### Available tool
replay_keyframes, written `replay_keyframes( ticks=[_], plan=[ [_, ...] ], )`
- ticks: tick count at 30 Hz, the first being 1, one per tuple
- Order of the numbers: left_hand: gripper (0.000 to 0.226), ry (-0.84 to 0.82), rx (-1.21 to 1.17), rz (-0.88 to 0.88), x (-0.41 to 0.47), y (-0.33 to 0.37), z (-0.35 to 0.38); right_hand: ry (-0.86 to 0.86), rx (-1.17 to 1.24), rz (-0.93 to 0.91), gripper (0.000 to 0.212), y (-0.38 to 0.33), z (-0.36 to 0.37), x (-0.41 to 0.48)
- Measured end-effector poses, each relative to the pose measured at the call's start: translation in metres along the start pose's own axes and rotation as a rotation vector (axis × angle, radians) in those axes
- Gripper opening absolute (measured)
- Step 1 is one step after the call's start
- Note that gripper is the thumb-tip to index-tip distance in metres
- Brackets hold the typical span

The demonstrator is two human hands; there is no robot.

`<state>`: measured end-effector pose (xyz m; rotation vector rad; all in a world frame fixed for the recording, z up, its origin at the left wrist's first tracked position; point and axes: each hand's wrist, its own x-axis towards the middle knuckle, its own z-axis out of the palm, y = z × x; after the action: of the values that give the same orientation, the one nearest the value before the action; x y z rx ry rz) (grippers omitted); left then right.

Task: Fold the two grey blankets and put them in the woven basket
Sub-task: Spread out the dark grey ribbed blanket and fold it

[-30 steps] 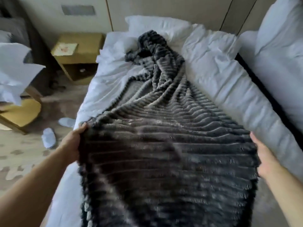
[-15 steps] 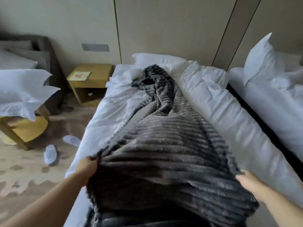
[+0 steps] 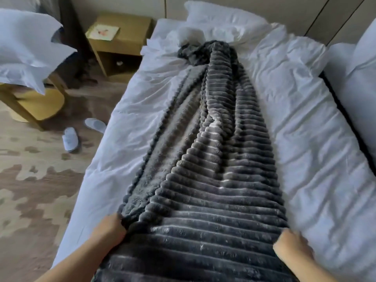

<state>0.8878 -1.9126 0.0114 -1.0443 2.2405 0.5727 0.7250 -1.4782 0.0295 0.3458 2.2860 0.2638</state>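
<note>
A dark grey ribbed blanket point(image 3: 215, 163) lies stretched lengthwise along the white bed point(image 3: 309, 143), bunched into a narrow heap near the pillows and wider at the near end. My left hand point(image 3: 108, 228) grips its near left corner. My right hand point(image 3: 291, 249) grips the near right edge. Only one grey blanket shows, and no woven basket is in view.
White pillows point(image 3: 221, 19) lie at the head of the bed. A second bed point(image 3: 354, 82) stands close on the right. On the left are a wooden nightstand point(image 3: 122, 41), a yellow chair point(image 3: 34, 104) stacked with pillows, and two white slippers point(image 3: 70, 139) on the patterned carpet.
The raised blanket has dropped flat onto the bed and pulled straight toward me, now long and narrow. Both hands kept their hold on the near corners and moved down.
</note>
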Motion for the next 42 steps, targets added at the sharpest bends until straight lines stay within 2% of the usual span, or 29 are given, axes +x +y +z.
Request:
replay_keyframes(
  ticks=[1, 3, 6, 7, 11, 14, 17, 19, 20, 22, 24, 26, 28, 29, 30, 32, 33, 35, 37, 39, 41, 42],
  plan=[
    [0.045, 0.003, -0.076, 0.008, 0.005, 0.006, 0.002, 0.163, 0.041, -0.042, 0.043, -0.024, -0.015, -0.001],
    [0.047, 0.014, -0.119, 0.043, 0.017, 0.022, 0.001, 0.114, 0.034, -0.192, 0.040, -0.066, -0.037, 0.000],
    [0.044, 0.013, -0.128, 0.092, 0.036, 0.048, -0.002, 0.082, 0.120, -0.377, 0.014, -0.124, -0.053, -0.002],
    [0.043, 0.015, -0.132, 0.113, 0.044, 0.058, -0.005, 0.062, 0.148, -0.433, 0.014, -0.146, -0.063, -0.002],
    [0.042, 0.019, -0.165, 0.180, 0.088, 0.097, -0.007, 0.089, 0.324, -0.604, 0.024, -0.227, -0.094, 0.007],
    [0.056, -0.059, -0.204, 0.247, 0.112, 0.122, 0.002, 0.147, 0.333, -0.771, 0.032, -0.282, -0.108, 0.023],
    [0.059, -0.139, -0.224, 0.327, 0.121, 0.140, 0.016, 0.059, 0.333, -0.893, 0.041, -0.322, -0.111, 0.042],
    [0.048, -0.201, -0.192, 0.436, 0.121, 0.149, 0.021, 0.049, 0.248, -0.885, 0.044, -0.340, -0.111, 0.061],
    [0.039, -0.237, -0.165, 0.506, 0.121, 0.153, 0.022, 0.079, 0.186, -0.817, 0.043, -0.346, -0.111, 0.072],
    [0.026, -0.315, -0.164, 0.574, 0.119, 0.160, 0.025, 0.149, 0.106, -0.561, 0.043, -0.351, -0.111, 0.093],
    [0.035, -0.348, -0.191, 0.516, 0.118, 0.166, 0.027, 0.145, 0.105, -0.316, 0.051, -0.347, -0.108, 0.109],
    [0.023, -0.206, -0.194, 0.408, 0.125, 0.171, 0.031, 0.116, 0.101, -0.213, 0.059, -0.342, -0.104, 0.122],
    [0.032, -0.066, -0.198, 0.284, 0.131, 0.175, 0.032, 0.135, 0.073, -0.191, 0.058, -0.338, -0.104, 0.134],
    [0.042, -0.053, -0.202, 0.264, 0.134, 0.177, 0.032, 0.157, 0.083, -0.193, 0.052, -0.337, -0.107, 0.140],
    [0.051, -0.076, -0.201, 0.248, 0.138, 0.179, 0.034, 0.184, 0.141, -0.202, 0.043, -0.337, -0.111, 0.143],
    [0.060, -0.210, -0.280, 0.224, 0.142, 0.185, 0.031, 0.199, 0.449, -0.239, 0.030, -0.343, -0.123, 0.139],
    [0.052, -0.282, -0.360, 0.235, 0.144, 0.187, 0.027, 0.171, 0.671, -0.284, 0.027, -0.348, -0.130, 0.132],
    [0.018, -0.364, -0.609, 0.290, 0.146, 0.186, 0.013, 0.068, 1.118, -0.426, 0.022, -0.365, -0.147, 0.106],
    [0.025, -0.259, -0.820, 0.299, 0.152, 0.174, -0.005, -0.038, 1.400, -0.574, 0.011, -0.389, -0.166, 0.084],
    [0.023, 0.078, -0.953, 0.161, 0.164, 0.153, -0.024, -0.103, 1.525, -0.674, 0.013, -0.420, -0.183, 0.070],
    [0.022, 0.406, -0.918, -0.019, 0.182, 0.127, -0.038, -0.184, 1.454, -0.768, 0.011, -0.452, -0.187, 0.061],
    [0.021, 0.436, -0.849, -0.082, 0.193, 0.116, -0.043, -0.221, 1.321, -0.805, 0.014, -0.466, -0.185, 0.058]
  ],
)
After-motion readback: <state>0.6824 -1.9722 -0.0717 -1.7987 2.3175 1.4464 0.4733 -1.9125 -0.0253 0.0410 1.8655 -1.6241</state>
